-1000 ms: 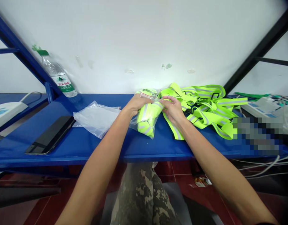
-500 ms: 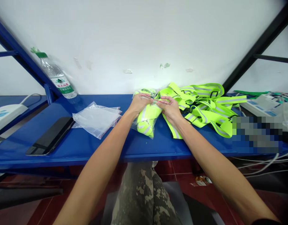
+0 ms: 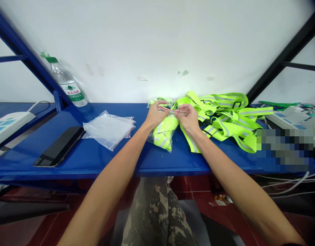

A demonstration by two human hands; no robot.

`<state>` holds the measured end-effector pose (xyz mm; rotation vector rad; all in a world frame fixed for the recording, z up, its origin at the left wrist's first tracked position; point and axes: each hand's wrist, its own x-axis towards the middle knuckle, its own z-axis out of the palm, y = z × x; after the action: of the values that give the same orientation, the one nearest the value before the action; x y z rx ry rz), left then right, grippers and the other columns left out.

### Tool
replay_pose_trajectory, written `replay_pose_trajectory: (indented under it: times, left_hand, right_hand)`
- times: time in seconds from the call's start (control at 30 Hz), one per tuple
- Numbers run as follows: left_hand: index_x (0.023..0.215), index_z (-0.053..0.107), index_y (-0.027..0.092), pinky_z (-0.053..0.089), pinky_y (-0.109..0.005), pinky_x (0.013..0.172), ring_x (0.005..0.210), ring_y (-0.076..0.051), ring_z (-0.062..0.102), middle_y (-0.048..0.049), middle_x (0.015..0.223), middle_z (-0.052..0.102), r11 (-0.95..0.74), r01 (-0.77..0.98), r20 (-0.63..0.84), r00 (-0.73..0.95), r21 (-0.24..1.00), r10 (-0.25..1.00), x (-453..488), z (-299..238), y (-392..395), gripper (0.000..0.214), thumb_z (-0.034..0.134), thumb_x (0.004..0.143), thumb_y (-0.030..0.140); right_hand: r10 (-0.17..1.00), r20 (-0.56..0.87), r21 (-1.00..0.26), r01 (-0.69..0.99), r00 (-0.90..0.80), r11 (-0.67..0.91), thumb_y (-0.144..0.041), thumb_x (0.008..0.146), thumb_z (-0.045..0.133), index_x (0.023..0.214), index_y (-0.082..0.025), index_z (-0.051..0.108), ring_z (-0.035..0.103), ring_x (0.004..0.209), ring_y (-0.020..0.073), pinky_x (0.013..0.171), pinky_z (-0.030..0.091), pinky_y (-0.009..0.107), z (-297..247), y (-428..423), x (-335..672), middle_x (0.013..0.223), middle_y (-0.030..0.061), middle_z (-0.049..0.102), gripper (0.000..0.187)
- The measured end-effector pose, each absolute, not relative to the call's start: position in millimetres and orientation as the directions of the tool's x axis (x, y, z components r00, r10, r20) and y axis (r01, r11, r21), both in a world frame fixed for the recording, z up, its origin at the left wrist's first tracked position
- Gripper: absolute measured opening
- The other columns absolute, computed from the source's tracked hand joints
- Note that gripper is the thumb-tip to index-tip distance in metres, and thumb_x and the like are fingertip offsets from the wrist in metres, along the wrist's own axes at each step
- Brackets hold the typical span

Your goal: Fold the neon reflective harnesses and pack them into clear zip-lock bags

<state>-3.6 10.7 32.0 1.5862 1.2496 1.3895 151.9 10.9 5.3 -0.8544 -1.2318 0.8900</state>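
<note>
A clear zip bag (image 3: 164, 136) holds a folded neon-yellow reflective strap with silver stripes. My left hand (image 3: 156, 113) pinches the left end of the bag's red-edged mouth. At the other end of that mouth, my right hand (image 3: 188, 118) grips it between thumb and fingers. The mouth is stretched between both hands, with the bag's filled part hanging toward me onto the blue table. Behind my left hand lies another clear bag (image 3: 161, 101) with yellow strap inside. Loose reflective straps (image 3: 229, 119) with black buckles lie heaped to the right of my right hand.
Flat zip bags (image 3: 109, 130) are stacked left of my left forearm, beside a black phone (image 3: 60, 147). A water bottle (image 3: 70, 87) leans by the blue frame at the back left. White power strips (image 3: 12, 124) and cables sit at the sides of the blue table (image 3: 121, 164).
The whole view has shifted slightly, so things sit a little further right. Both hands keep hold of the bag's mouth, with the fingers slightly repositioned along it.
</note>
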Motion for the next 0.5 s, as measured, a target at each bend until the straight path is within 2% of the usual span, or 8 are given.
replay_pose_trajectory:
  times: [0.13, 0.3, 0.5]
  left_hand:
    - [0.115, 0.065, 0.015, 0.051, -0.028, 0.076, 0.073, -0.015, 0.063, -0.001, 0.081, 0.069, -0.271, 0.142, 0.274, -0.002, 0.952, 0.962, -5.1, 30.4, 12.2, 0.053, 0.075, 0.063, 0.016]
    - [0.12, 0.064, 0.013, 0.051, -0.029, 0.079, 0.077, -0.016, 0.065, -0.0026, 0.083, 0.07, -0.289, 0.146, 0.285, 0.045, 0.946, 0.957, -5.0, 26.2, 16.1, 0.058, 0.076, 0.064, 0.014]
    - [0.128, 0.057, 0.013, 0.051, -0.031, 0.087, 0.082, -0.016, 0.067, -0.0044, 0.089, 0.07, -0.29, 0.157, 0.281, 0.073, 0.944, 0.957, -4.0, 22.7, 17.0, 0.062, 0.074, 0.068, 0.012]
  right_hand:
    - [0.935, 0.343, -0.926, -0.132, 0.09, 0.353, -0.026, 0.059, 0.08, 0.089, -0.021, 0.059, 0.061, 0.066, 0.0138, 0.063, 0.047, 0.027, 6.5, 9.8, 153.0, 0.076, -0.0009, 0.067, 0.036]
    - [0.958, 0.275, -0.951, -0.128, 0.08, 0.283, -0.031, 0.057, 0.082, 0.088, -0.02, 0.062, 0.059, 0.065, 0.0138, 0.062, 0.046, 0.027, 6.3, 10.2, 152.3, 0.074, -0.0015, 0.067, 0.039]
    - [0.899, 0.434, -0.9, -0.007, 0.049, 0.435, -0.027, 0.063, 0.08, 0.079, -0.022, 0.058, 0.062, 0.076, 0.0158, 0.074, 0.051, 0.03, 3.4, 12.1, 152.1, 0.078, 0.0, 0.065, 0.027]
